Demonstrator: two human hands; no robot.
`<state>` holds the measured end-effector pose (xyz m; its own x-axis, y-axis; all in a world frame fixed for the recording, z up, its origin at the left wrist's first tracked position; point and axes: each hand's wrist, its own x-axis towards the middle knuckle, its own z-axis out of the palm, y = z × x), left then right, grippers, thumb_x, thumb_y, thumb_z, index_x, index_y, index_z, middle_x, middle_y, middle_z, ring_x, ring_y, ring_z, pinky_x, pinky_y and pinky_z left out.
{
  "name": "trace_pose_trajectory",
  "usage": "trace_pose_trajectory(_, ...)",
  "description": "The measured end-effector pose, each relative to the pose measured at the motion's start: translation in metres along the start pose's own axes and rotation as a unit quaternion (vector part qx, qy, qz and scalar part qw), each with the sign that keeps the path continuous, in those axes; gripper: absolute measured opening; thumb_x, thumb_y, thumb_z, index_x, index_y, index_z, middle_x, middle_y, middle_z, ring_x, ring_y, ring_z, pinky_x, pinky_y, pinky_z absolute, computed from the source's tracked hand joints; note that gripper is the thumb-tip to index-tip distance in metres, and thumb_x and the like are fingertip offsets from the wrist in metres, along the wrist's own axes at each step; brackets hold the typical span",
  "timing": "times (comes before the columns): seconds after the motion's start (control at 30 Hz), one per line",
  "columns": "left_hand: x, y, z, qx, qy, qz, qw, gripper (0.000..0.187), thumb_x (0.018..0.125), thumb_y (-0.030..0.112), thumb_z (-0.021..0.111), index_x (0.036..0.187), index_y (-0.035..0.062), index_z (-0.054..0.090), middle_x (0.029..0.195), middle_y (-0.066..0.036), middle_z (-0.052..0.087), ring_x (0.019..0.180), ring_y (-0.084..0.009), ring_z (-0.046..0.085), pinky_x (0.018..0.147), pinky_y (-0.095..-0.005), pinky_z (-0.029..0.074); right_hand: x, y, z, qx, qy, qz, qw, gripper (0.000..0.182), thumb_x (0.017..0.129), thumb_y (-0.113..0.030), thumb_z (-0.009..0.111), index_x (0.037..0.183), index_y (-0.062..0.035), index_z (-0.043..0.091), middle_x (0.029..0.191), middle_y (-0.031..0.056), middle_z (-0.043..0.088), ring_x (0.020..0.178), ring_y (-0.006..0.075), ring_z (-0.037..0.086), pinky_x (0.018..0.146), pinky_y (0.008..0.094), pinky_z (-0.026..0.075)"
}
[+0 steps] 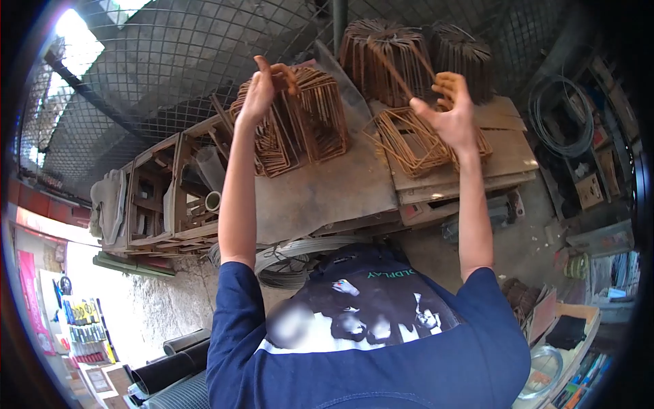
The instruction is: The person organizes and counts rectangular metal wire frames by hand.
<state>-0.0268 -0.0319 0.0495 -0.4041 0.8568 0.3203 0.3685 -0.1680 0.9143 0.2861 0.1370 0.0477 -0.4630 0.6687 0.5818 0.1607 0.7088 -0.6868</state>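
Both my arms reach forward over a bench topped with boards (327, 194). My left hand (264, 88) is raised at the left bundle of rusty bent-wire frames (320, 116), its fingers apart and nothing held in it. On the right, my right hand (449, 112) is above a smaller, loose pile of rusty rectangular frames (412, 146), fingers spread and curved, with nothing seen in its grasp. Behind it stands a tall bundle of rusty frames (375, 65), and a darker bundle (463, 58) is beside that one.
Wire mesh (163, 75) rises behind the bench. Wooden shelving (157, 184) holds pipes at the left. Coiled wire (289, 262) lies below the bench's front edge, and another coil (562, 119) hangs at the right. Black pipes (170, 365) are at lower left.
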Motion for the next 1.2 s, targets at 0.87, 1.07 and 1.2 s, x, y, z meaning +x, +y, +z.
trace_pose_trajectory(0.87,0.001,0.003,0.002,-0.048,0.047,0.038,0.997,0.085,0.089,0.068,0.009,0.107,-0.0011,0.056,0.107,-0.017,0.063,0.108,-0.0268,0.060,0.100,-0.0395,0.044,-0.052,-0.039,0.120,0.016,-0.010,-0.089,0.996,0.074,0.060,-0.034,0.084,0.115,-0.0020,0.046,0.102,0.0134,0.052,0.095,0.0270,0.055,0.077,0.0395,0.049)
trace_pose_trajectory(1.07,0.001,0.000,0.004,-0.056,0.031,0.042,0.997,0.086,0.089,0.068,0.009,0.104,-0.0018,0.057,0.105,-0.018,0.063,0.108,-0.0271,0.060,0.100,-0.0397,0.044,-0.090,-0.008,0.156,-0.015,-0.023,-0.053,0.998,0.073,0.067,-0.037,0.081,0.114,0.0026,0.042,0.104,0.0174,0.045,0.100,0.0330,0.050,0.086,0.0438,0.045)
trace_pose_trajectory(1.2,0.004,-0.005,0.003,-0.078,0.006,0.056,0.995,0.085,0.089,0.068,0.010,0.103,-0.0017,0.058,0.102,-0.017,0.064,0.104,-0.0262,0.061,0.098,-0.0392,0.045,-0.073,-0.016,0.161,-0.023,0.005,-0.094,0.995,0.070,0.074,-0.037,0.077,0.121,0.0025,0.042,0.111,0.0191,0.048,0.105,0.0332,0.051,0.089,0.0427,0.044)
